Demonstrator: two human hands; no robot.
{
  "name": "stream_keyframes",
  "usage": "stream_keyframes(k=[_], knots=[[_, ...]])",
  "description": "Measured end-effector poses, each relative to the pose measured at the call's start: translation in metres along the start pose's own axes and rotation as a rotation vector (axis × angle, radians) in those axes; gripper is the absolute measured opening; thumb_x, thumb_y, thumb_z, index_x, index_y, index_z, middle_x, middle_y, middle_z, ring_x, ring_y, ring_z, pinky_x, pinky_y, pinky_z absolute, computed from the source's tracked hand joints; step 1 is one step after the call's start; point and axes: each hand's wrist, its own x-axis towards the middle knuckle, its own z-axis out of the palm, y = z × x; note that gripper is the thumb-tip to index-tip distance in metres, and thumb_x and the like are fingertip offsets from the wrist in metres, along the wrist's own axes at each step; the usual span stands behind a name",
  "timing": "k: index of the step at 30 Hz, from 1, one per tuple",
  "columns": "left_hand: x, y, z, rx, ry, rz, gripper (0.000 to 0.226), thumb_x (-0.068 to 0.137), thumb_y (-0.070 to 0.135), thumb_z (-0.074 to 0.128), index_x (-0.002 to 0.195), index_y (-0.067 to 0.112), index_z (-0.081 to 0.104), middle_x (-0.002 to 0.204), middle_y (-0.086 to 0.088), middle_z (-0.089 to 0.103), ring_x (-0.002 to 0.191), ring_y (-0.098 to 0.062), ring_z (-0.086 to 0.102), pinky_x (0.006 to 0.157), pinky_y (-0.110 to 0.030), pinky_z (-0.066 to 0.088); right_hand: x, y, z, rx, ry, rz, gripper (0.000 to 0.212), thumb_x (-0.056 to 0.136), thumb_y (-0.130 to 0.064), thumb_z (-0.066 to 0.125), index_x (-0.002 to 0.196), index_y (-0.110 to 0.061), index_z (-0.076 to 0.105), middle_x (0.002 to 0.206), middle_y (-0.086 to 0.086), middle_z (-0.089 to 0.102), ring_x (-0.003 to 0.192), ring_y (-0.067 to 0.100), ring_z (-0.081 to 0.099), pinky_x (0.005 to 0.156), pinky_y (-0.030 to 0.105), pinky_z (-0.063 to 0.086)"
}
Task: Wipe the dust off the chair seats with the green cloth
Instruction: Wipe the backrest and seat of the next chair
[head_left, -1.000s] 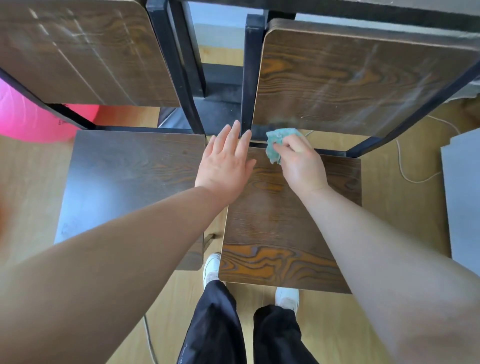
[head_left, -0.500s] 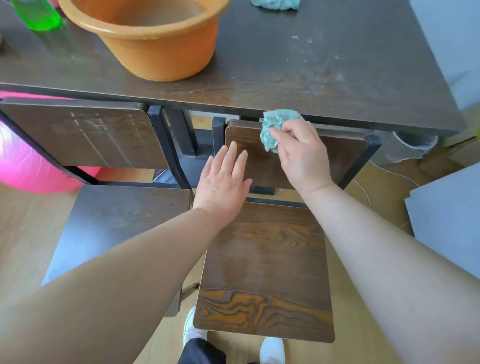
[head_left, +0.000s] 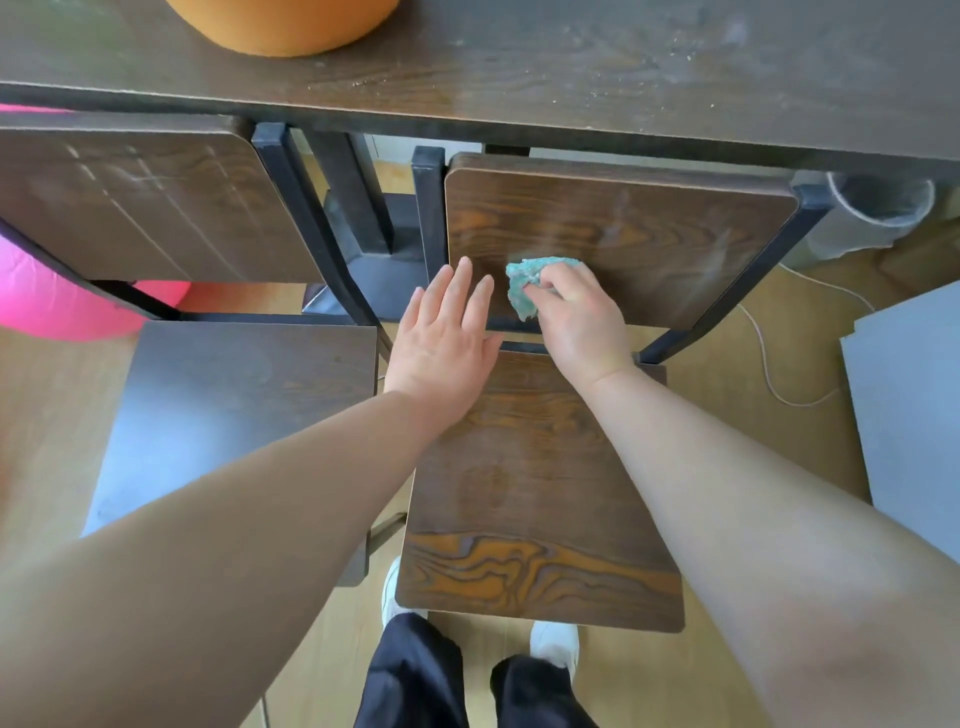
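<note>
Right grip (head_left: 582, 322): green cloth (head_left: 524, 283) at backrest (head_left: 649, 234)

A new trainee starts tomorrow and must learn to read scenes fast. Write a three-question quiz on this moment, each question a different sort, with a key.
1. True or false: the left hand holds nothing, its fingers straight.
2. Which hand grips the green cloth? A) left B) right C) both
3. Fill in: an orange ____ stands on the table.

Key: 1 true. 2 B, the right hand. 3 basin.
</note>
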Motion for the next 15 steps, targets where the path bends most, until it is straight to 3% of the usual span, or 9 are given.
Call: stream_keyframes(k=[8, 15], knots=[[-0.002, -0.019, 0.030, -0.005, -0.072, 0.014, 0.060, 0.104, 0.039, 0.038, 0.156, 0.015, 0.019, 0.165, -0.009, 0.012, 0.152, -0.027, 0.008, 0.124, -0.045, 0.012, -0.004, 0.021, 0.043, 0.001, -0.094, 0.039, 0.021, 0.101, -0.039, 0.043, 0.088, -0.024, 0.052, 0.103, -0.006, 0.050, 0.090, 0.019, 0.053, 0.079, 0.045, 0.050], [-0.010, -0.021, 0.042, 0.007, -0.124, 0.005, 0.061, 0.104, 0.038, 0.038, 0.157, 0.016, 0.017, 0.166, -0.009, 0.009, 0.153, -0.026, 0.006, 0.124, -0.044, 0.010, -0.019, 0.035, 0.056, -0.047, -0.101, 0.046, 0.019, 0.100, -0.035, 0.048, 0.089, -0.021, 0.052, 0.104, -0.004, 0.052, 0.094, 0.016, 0.055, 0.081, 0.043, 0.054]])
